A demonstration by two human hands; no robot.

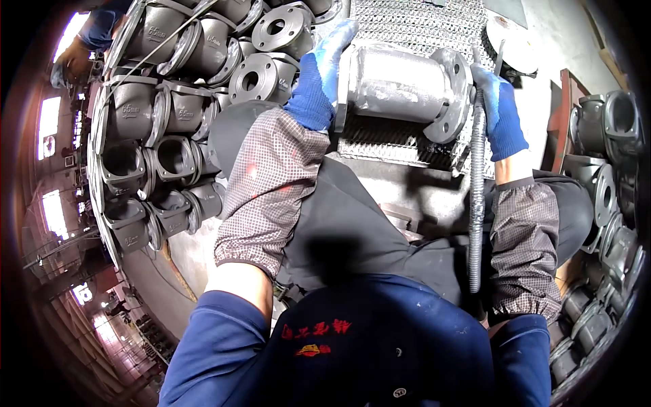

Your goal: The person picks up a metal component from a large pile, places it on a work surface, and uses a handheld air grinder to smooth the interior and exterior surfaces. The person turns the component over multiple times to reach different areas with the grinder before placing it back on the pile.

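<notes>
Sits with knees apart in dark grey trousers [352, 210] and a dark blue shirt [420, 325] bearing small red and yellow marks, at the bottom of the frame. Wears checked sleeve covers [271, 183] on both forearms and blue gloves on both hands. Has a grey ribbed hose [477, 203] running upright, right of centre, alongside the right sleeve cover. Keeps a flanged grey casting [400, 81] lying on its side between the hands, at upper centre. Sets the left hand [317, 85] against its left flange [343, 88], with visible fingers [339, 34] stretched upward; cannot tell how firmly closed. Places the right hand [500, 112] beside the right flange [453, 95] and the hose's upper part, with fingers slightly bent; cannot tell on which, if either, closed.

Shows beyond these a mesh-patterned metal worktop [413, 24] at top centre, and a pale round disc [512, 44] at upper right. Reveals similar castings [186, 108] stacked in rows at left, and more castings piled at right, near a reddish frame [561, 122]. Includes at upper left a co-worker's hand [68, 64], and farther off, bright windows [52, 211] along the left edge.
</notes>
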